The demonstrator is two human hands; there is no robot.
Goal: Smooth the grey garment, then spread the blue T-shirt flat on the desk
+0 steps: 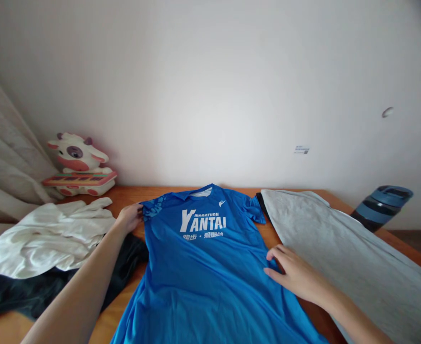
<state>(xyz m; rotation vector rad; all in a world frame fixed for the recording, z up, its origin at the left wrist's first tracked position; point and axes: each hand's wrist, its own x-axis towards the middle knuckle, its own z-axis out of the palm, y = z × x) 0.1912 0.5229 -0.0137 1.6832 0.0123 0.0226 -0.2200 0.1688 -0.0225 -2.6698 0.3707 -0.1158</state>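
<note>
A blue T-shirt (206, 267) with white lettering lies front up on the wooden table, collar toward the wall, its lower part rumpled and running out of view. At the sleeve on the left, my left hand (129, 218) is closed on the hem, the fingertips partly hidden by the cloth. My right hand (292, 272) hovers by the shirt's right side edge, thumb and fingers apart and slightly curled, with nothing between them.
White cloth (49, 239) over dark cloth (24, 291) is piled at left. Behind stands a cow toy keyboard (79, 165) by a curtain (8, 148). Grey cloth (339, 248) covers the right side of the table (135, 193), beside a tilted-looking blue bottle (380, 208).
</note>
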